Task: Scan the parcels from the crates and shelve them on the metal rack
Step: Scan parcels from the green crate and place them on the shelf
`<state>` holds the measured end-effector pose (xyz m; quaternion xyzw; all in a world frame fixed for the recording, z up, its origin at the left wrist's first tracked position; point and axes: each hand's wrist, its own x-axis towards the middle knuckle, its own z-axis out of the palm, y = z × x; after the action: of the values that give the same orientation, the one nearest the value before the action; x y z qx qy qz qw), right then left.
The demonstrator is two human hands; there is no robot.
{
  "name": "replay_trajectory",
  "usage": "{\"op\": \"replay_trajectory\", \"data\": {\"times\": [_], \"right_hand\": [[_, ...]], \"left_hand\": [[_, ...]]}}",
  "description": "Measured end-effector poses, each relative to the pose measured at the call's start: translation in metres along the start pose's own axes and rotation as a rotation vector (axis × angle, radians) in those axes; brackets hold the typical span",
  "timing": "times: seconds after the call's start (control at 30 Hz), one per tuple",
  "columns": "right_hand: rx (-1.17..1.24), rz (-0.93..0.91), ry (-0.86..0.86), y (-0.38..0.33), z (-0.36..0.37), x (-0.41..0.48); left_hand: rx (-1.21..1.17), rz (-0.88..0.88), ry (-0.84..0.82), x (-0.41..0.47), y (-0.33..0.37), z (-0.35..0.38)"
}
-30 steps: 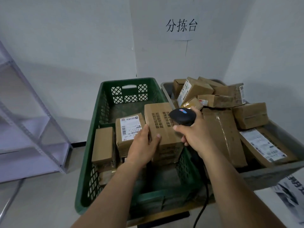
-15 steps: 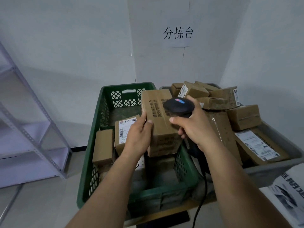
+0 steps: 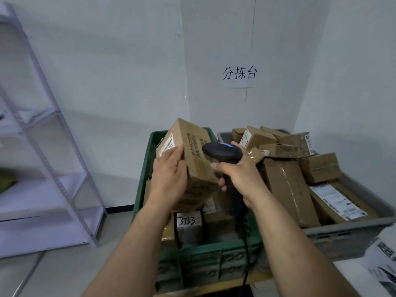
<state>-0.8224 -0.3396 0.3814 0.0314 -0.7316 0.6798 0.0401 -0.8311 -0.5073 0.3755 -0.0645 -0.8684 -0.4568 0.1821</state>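
box (image 3: pixel 192 146) comes up out of the green crate (image 3: pixel 214 256) since the earlier frames: it sat low among the other parcels and now it's raised above the back rim and tipped. its white label (image 3: pixel 168 144) now shows on the left face. scanner (image 3: pixel 221 152) rises with it. likely means pick is done and scan is next; can't tell if it has read yet.

left hand (image 3: pixel 170 174) grips the box from the near left, fingers curled over the label-side edge and partly covering the label. right hand (image 3: pixel 240 176) is wrapped round the scanner handle, thumb forward, with the scanner head touching or just off the box's right face. hands are close together, box between them.

room: box looks clear of the crate walls. grey crate (image 3: pixel 342 236) is heaped with parcels just right of the scanner hand, so a swing that way is tight. rack (image 3: pixel 69 153) stands well apart on the left with open floor between, its shelves mostly bare, so the path looks free. scanner cord hangs down across the green crate's front and could snag.
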Motion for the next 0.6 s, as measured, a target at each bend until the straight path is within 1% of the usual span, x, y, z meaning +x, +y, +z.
{"op": "replay_trajectory", "data": {"times": [0.1, 0.23, 0.3, 0.37, 0.43, 0.5, 0.6], "right_hand": [[0.045, 0.050, -0.013, 0.018, 0.018, 0.010], [0.060, 0.111, 0.007, 0.040, 0.038, 0.025], [0.045, 0.141, 0.046, 0.047, 0.043, 0.030], [0.013, 0.158, 0.073, 0.050, 0.046, 0.034], [0.004, 0.155, 0.101, 0.051, 0.047, 0.038], [0.011, 0.130, 0.131, 0.049, 0.048, 0.041], [0.043, 0.089, 0.140, 0.041, 0.050, 0.042]], "left_hand": [[0.087, -0.065, -0.059, 0.001, -0.011, -0.006], [0.228, -0.079, -0.087, 0.007, -0.029, -0.009], [0.296, -0.145, -0.112, 0.010, -0.039, -0.010], [0.350, -0.258, -0.138, 0.012, -0.050, -0.011], [0.349, -0.362, -0.164, 0.015, -0.060, -0.011], [0.294, -0.435, -0.204, 0.015, -0.067, -0.009], [0.160, -0.454, -0.217, 0.016, -0.073, -0.003]]}}
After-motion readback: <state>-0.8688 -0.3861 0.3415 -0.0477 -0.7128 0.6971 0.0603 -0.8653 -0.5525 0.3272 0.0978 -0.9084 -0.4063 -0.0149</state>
